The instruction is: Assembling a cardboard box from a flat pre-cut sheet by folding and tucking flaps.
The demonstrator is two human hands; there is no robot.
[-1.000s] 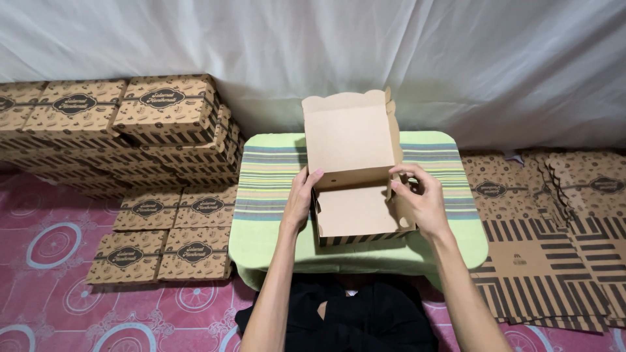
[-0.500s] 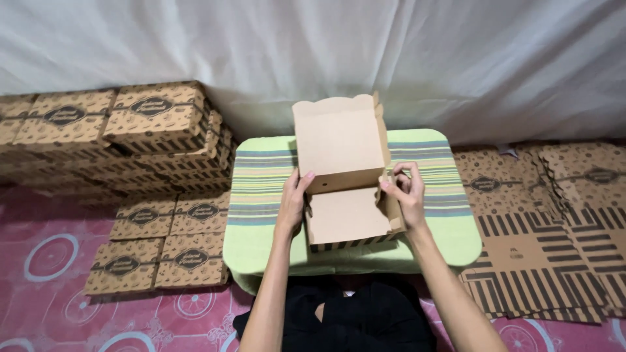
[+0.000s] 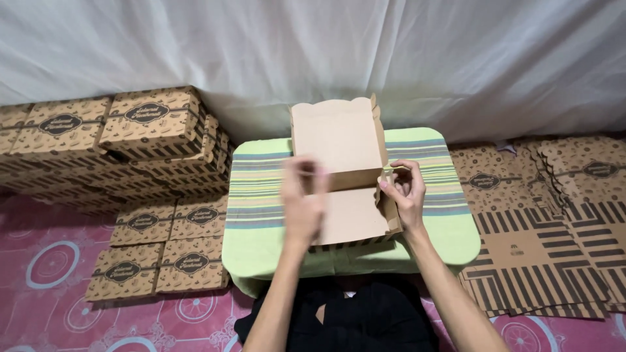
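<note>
The cardboard box (image 3: 345,195) sat half-formed in the middle of the small table (image 3: 450,234), its lid standing upright at the far side and its tray open toward the person. The striped edge of the front wall showed just below the tray floor.

The right hand (image 3: 405,195) was at the box's right wall, fingertips (image 3: 391,177) pinched on the side flap near the hinge corner. The left hand (image 3: 303,202) was a blur over the left side of the tray, fingers loosely curled; whether it gripped the wall or only brushed it, I could not tell.

To my eye the step in hand was locking the side walls. Doing it well would mean keeping the pinch close to the fold line, so the flap bends on its crease and not across the panel, and steadying the opposite wall so the tray does not skew. Thin card like this would likely tear if forced.

The striped green cloth (image 3: 261,195) covered the table. Left of it stood a stack of finished boxes (image 3: 130,130), with more on the pink floor mat (image 3: 45,261). On the right lay flat unfolded blanks (image 3: 541,241), and a white sheet (image 3: 261,58) hung behind.
</note>
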